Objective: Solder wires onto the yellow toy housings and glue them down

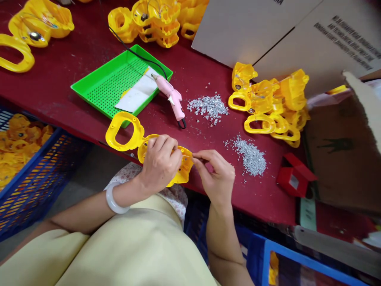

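My left hand point(160, 163) grips a yellow plastic toy shell point(126, 133) with a loop handle, held over the near edge of the dark red table point(74, 67). My right hand point(216, 174) is pinched at the shell's right end, its fingertips closed on something too small to make out. Two piles of small silver pieces lie close by: the nearer pile point(251, 157) sits just right of my right hand, and the farther pile point(208, 106) lies behind it. A pink glue gun point(172, 97) rests on the table just beyond the shell.
A green perforated tray point(104, 85) holds a white sheet. Yellow shells are heaped at the right point(274, 107), at the back point(154, 20) and at the far left point(32, 28). A cardboard box point(297, 31), a small red box point(294, 174) and a blue crate point(35, 174) of yellow parts surround the spot.
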Tool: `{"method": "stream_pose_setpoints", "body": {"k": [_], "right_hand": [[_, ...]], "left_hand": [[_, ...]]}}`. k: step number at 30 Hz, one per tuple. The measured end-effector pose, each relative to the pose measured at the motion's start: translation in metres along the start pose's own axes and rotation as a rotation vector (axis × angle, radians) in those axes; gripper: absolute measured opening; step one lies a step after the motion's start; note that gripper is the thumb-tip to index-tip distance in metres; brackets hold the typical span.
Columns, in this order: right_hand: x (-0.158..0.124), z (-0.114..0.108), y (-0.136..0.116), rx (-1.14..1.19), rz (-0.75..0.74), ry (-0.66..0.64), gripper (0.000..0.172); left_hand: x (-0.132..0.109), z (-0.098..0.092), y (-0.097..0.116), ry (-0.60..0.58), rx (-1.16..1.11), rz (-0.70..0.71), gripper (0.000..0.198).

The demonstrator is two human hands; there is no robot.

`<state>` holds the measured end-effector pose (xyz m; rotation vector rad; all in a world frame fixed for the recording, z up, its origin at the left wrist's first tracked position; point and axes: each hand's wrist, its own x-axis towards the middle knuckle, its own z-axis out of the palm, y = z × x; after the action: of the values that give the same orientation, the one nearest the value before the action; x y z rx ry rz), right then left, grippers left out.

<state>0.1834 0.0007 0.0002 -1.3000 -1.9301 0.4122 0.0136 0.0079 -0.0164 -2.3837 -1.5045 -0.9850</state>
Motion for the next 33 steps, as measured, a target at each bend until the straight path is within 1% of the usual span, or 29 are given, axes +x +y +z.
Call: {"method": "stream_pose_setpoints", "body": {"k": [2,4,7,10,14,16,18,21,23,25,28,30,33], "right_hand": [[-0.003,0.003,0.003,0.108,0.082,0.021,0.007],[-0.004,0.006,0.006,0.204,0.136,0.034,0.006],[-0.002,0.012,0.012,0.300,0.184,0.002,0.007],[0.003,0.015,0.017,0.361,0.199,-0.051,0.007],[0.010,0.016,0.018,0.410,0.213,-0.100,0.005],[0.015,0.013,0.016,0.413,0.234,-0.145,0.004],[0.022,0.011,0.012,0.406,0.266,-0.156,0.008],[0.044,0.012,0.012,0.375,0.322,-0.079,0.022],[0.066,0.019,0.016,0.331,0.350,-0.062,0.031],[0.091,0.030,0.022,0.247,0.366,-0.106,0.041],[0.125,0.050,0.032,0.097,0.387,-0.206,0.056],[0.141,0.061,0.036,0.059,0.404,-0.268,0.058],[0.154,0.072,0.036,0.075,0.452,-0.345,0.047]], "left_hand": [[-0.002,0.000,-0.001,0.022,0.015,-0.003,0.016],[-0.004,0.001,-0.002,0.061,0.002,0.030,0.011],[-0.005,0.001,-0.003,0.079,-0.073,0.078,0.014],[-0.004,0.000,-0.004,0.014,-0.135,0.046,0.017],[-0.002,-0.003,-0.008,-0.093,-0.106,0.016,0.011],[-0.001,-0.003,-0.011,-0.092,-0.092,0.006,0.010],[-0.001,-0.001,-0.016,-0.067,-0.092,0.001,0.013],[-0.002,0.001,-0.026,-0.010,-0.095,0.015,0.016],[-0.003,0.001,-0.034,0.025,-0.091,0.016,0.015],[-0.004,-0.001,-0.044,0.047,-0.087,0.004,0.014],[-0.006,-0.005,-0.058,0.083,-0.086,-0.027,0.015],[-0.008,-0.009,-0.066,0.099,-0.085,-0.049,0.014],[-0.010,-0.012,-0.079,0.112,-0.067,-0.077,0.014]]}}
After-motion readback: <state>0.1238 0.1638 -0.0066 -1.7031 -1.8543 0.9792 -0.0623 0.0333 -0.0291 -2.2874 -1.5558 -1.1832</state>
